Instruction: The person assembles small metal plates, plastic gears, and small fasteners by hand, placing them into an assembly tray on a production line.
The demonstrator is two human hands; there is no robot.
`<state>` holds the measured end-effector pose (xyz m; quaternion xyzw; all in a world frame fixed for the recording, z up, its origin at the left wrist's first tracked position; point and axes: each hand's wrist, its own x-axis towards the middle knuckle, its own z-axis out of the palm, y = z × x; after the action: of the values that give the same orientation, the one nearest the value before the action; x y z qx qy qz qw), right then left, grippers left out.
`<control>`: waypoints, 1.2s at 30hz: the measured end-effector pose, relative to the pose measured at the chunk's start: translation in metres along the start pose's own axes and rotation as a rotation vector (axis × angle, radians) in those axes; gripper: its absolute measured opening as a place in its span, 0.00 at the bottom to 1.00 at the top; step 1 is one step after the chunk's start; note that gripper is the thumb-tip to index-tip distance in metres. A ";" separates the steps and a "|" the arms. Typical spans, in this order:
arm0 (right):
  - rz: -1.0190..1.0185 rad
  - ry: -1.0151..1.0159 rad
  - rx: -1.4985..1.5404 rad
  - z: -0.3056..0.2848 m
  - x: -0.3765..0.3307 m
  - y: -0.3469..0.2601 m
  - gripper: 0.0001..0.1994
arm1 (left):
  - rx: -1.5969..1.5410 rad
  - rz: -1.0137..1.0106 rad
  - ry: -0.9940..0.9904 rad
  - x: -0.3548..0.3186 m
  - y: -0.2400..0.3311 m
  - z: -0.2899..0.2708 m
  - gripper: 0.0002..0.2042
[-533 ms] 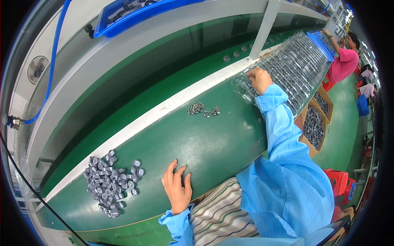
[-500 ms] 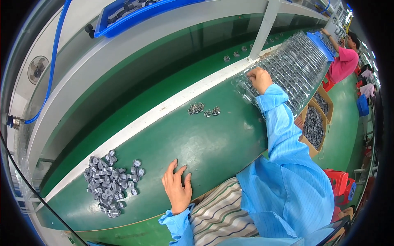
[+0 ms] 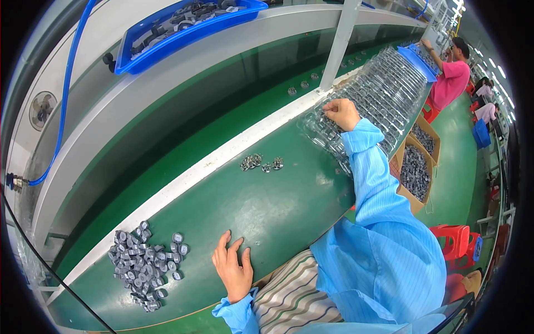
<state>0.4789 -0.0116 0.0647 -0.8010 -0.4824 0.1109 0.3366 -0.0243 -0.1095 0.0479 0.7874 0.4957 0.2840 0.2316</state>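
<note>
L hand [image 3: 233, 270] lies flat on green table [image 3: 278, 206], fingers spread, near grey parts [image 3: 143, 264]. R hand [image 3: 341, 113] touches clear tray [image 3: 378, 94], fingers curled; grip can't tell.

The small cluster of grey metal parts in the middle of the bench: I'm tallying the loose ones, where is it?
In the head view, the small cluster of grey metal parts lies mid-bench on the green worktop, beside the white strip, left of the clear plastic tray.

My light-blue smock sleeves with elastic cuffs, over a striped garment; left hand [image 3: 233, 268] and right hand [image 3: 341, 113] bare.
</note>
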 end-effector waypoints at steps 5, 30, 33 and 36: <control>0.015 0.005 0.138 -0.012 0.000 0.006 0.13 | 0.002 0.001 -0.003 0.002 0.002 0.001 0.13; -1.537 0.097 0.049 0.170 -0.094 -0.173 0.13 | -0.034 0.066 -0.016 0.001 -0.001 -0.001 0.15; -1.521 0.078 0.065 0.201 -0.092 -0.181 0.09 | 0.015 0.009 0.009 -0.003 0.000 -0.002 0.14; -1.474 0.060 -0.014 0.203 -0.093 -0.180 0.09 | 0.015 -0.001 -0.019 -0.002 0.003 -0.002 0.13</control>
<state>0.2037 0.0524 0.0151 -0.2737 -0.8869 -0.1691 0.3315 -0.0240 -0.1123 0.0506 0.7916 0.4959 0.2728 0.2304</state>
